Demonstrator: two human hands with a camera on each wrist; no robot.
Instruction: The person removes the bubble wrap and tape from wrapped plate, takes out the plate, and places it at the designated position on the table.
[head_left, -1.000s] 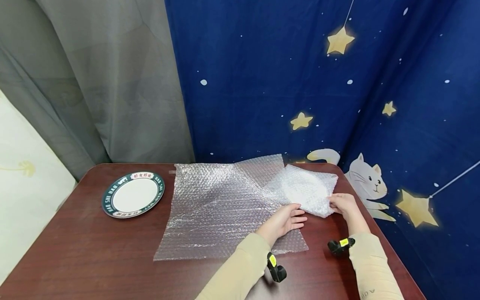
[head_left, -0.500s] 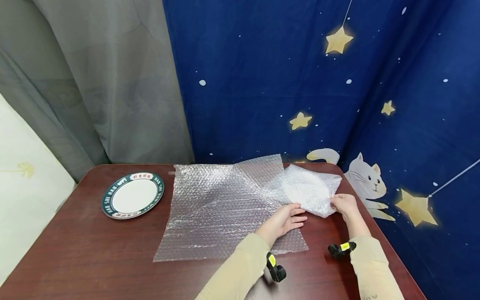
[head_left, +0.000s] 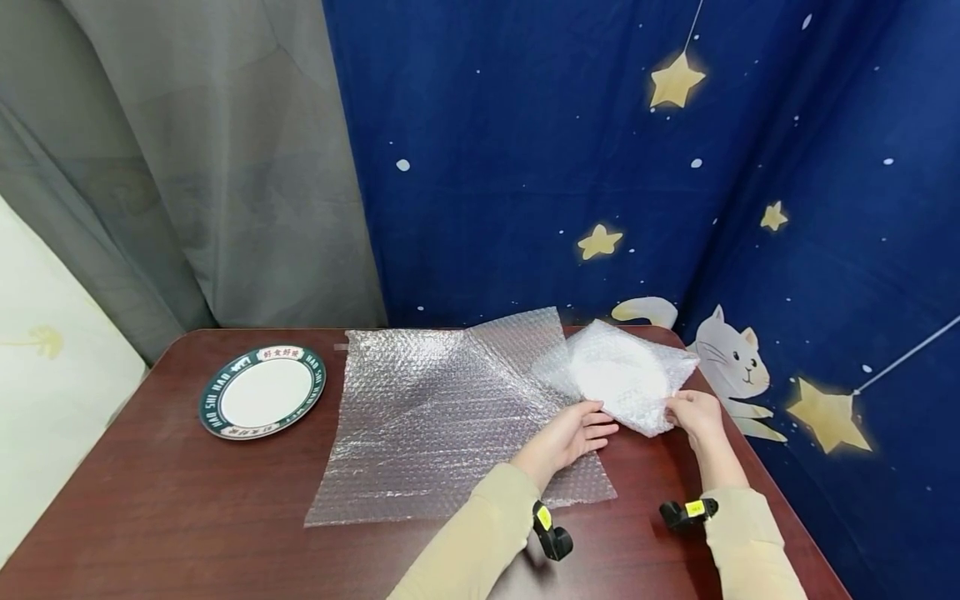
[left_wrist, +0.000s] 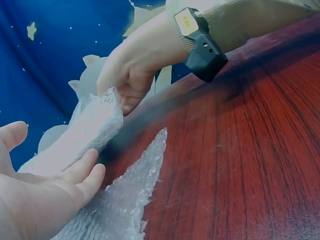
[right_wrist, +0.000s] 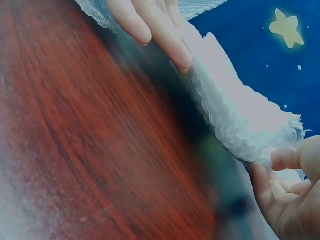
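Note:
A bubble-wrap bundle (head_left: pixel 618 371) with a bright white round shape showing through is at the right of the table, its near edge raised. My right hand (head_left: pixel 696 414) pinches its near right corner between thumb and fingers, as the right wrist view shows of the bundle (right_wrist: pixel 240 115). At the near edge of the bundle my left hand (head_left: pixel 570 435) has its fingers extended, fingertips right at the wrap. Left of it spreads a flat sheet of bubble wrap (head_left: pixel 427 425), partly overlapped by the bundle and the left hand.
A white plate (head_left: pixel 267 392) with a dark green patterned rim lies at the back left of the brown table (head_left: pixel 187 517). A blue curtain (head_left: pixel 480 167) with stars hangs behind, a grey curtain (head_left: pixel 247 167) to its left. Black cameras sit on both wrists.
The bundle has shifted slightly right and turned, its right corner now farther right. My right hand moved a little right with it; the left hand stays almost in place.

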